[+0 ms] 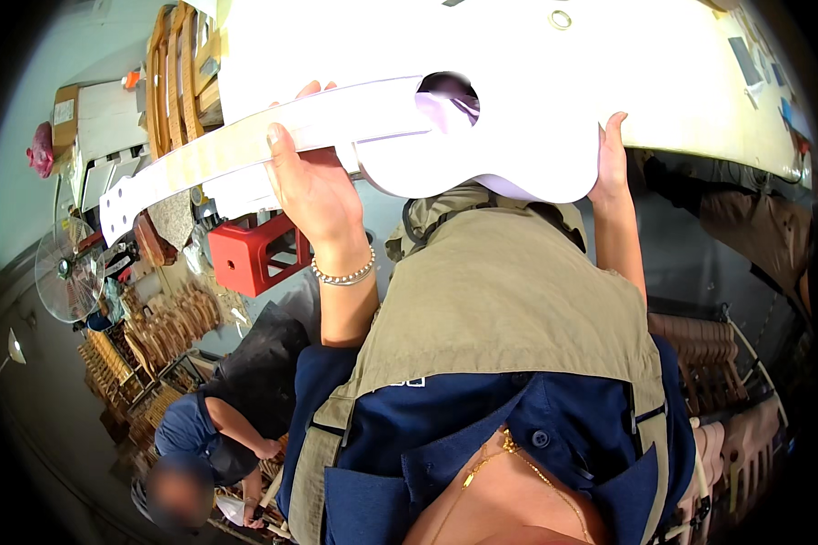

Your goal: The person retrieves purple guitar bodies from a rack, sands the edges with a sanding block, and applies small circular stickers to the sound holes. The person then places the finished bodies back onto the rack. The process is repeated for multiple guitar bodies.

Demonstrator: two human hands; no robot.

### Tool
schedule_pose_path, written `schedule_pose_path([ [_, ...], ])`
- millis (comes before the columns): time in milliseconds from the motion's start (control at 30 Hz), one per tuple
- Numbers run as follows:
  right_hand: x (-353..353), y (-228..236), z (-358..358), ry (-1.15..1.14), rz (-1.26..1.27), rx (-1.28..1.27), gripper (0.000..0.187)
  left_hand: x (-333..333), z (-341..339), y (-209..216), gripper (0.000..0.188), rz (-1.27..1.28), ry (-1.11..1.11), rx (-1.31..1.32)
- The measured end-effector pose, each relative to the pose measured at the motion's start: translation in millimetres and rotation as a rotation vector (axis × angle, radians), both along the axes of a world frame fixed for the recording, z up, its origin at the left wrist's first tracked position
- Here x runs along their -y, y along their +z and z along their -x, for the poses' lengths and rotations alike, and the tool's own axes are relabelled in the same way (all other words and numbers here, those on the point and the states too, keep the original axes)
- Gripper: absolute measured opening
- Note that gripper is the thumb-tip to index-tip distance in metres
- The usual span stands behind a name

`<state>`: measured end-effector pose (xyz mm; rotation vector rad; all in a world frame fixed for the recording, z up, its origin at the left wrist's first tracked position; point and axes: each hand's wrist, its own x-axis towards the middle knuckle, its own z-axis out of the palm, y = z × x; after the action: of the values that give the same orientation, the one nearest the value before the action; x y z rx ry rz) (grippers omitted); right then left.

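Observation:
A white ukulele with pale purple edges lies across in front of me, its sound hole facing up and its neck pointing left. Several small dark holes mark the headstock, and I make out no strings. My left hand, with a beaded bracelet on the wrist, is closed round the neck, thumb on the near side and fingertips showing beyond the far side. At the rounded right end of the body, my right hand grips the edge; part of its fingers is hidden. Glare washes out the body's far outline against the table.
A bright white table spreads ahead, with a tape roll on it. To the left stand a red stool, a fan and racks of wooden parts. A co-worker bends at lower left; another person is at right.

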<state>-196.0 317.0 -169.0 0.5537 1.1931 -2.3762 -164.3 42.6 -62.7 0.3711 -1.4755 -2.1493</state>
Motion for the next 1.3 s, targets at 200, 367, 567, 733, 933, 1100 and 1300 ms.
schedule_pose_path([
  [200, -13.5, -37.9, -7.0, 0.148, -0.068, -0.160, 0.066, 16.5, -9.5, 10.7, 0.041, 0.192, -0.286, -0.105],
  [367, -19.1, -80.8, -8.0, 0.196, -0.125, -0.282, 0.053, 14.0, -14.6, 22.0, 0.063, 0.434, -0.342, -0.185],
  [567, -2.8, -95.0, -10.3, 0.107, -0.234, -0.349, 0.053, 17.8, -18.2, 9.1, 0.057, 0.379, -0.246, -0.130],
  [733, 8.1, -47.9, -6.3, 0.226, -0.410, -0.375, 0.053, 21.7, -19.6, -6.2, 0.049, 0.161, -0.052, -0.084],
  [933, 20.1, 1.3, -1.4, 0.172, -0.626, -0.563, 0.075, 50.1, -12.8, -34.1, 0.049, -0.104, 0.124, 0.004],
  [1100, 33.3, 38.8, -1.6, 0.151, -0.803, -0.723, 0.089, 86.7, -11.5, -59.0, 0.042, -0.300, 0.175, 0.173],
  [1300, 44.9, 82.5, 8.0, 0.110, -0.460, -1.047, 0.107, 133.3, -2.0, -62.4, 0.039, -0.422, 0.144, 0.391],
])
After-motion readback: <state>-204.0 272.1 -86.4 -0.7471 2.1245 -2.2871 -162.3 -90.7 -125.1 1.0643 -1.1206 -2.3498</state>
